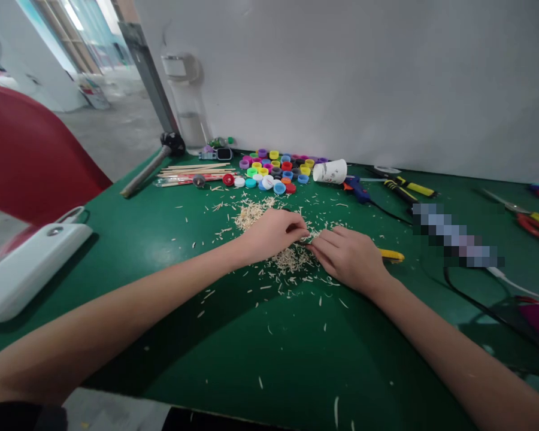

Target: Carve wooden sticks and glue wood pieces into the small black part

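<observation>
My left hand (pixel 276 233) is closed in a pinch, its fingertips low over a pile of pale wood shavings (pixel 291 258). Facing it, my right hand (pixel 351 256) has its thumb and fingers pressed together, and the two sets of fingertips nearly meet. A small dark piece shows between them, too hidden to name. More shavings (pixel 251 212) are heaped behind my left hand, with loose slivers scattered around. A yellow handle (pixel 391 255) sticks out past my right hand; the rest of it is hidden.
Colourful bottle caps (pixel 276 170), a tipped paper cup (pixel 330 172), a blue glue gun (pixel 357 189) and wooden sticks (pixel 195 171) lie toward the wall. A hammer (pixel 150 167) and white power bank (pixel 36 269) are left; pliers (pixel 399 190), scissors (pixel 527 211) and cables right.
</observation>
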Motion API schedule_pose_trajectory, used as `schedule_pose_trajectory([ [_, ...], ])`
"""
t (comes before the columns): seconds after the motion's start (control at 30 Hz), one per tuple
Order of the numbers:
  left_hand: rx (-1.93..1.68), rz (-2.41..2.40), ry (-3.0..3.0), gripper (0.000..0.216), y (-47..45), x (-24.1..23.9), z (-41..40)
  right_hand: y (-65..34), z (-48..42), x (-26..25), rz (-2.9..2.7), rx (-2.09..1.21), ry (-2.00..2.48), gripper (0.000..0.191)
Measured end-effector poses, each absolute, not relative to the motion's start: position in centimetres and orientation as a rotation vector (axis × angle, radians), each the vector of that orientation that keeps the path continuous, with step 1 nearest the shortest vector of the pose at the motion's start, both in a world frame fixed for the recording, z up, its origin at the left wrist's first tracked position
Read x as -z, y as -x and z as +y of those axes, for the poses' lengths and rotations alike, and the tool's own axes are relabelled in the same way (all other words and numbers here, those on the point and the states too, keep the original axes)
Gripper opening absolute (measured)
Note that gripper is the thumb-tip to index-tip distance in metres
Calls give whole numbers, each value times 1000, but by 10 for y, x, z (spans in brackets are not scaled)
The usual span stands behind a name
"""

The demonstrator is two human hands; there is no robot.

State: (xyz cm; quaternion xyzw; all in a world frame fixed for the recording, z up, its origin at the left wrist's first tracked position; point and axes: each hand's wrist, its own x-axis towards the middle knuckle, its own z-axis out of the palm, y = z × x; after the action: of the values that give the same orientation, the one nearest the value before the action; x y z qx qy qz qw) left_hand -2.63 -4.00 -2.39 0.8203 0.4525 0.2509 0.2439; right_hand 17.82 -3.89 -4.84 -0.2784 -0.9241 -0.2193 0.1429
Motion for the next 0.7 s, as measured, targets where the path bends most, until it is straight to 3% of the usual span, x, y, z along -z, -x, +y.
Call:
schedule_pose_trajectory([
  [0.7, -683, 1200, -2282, 23, 28, 23, -40, -179, -39, 49, -2717, 548, 804, 26],
])
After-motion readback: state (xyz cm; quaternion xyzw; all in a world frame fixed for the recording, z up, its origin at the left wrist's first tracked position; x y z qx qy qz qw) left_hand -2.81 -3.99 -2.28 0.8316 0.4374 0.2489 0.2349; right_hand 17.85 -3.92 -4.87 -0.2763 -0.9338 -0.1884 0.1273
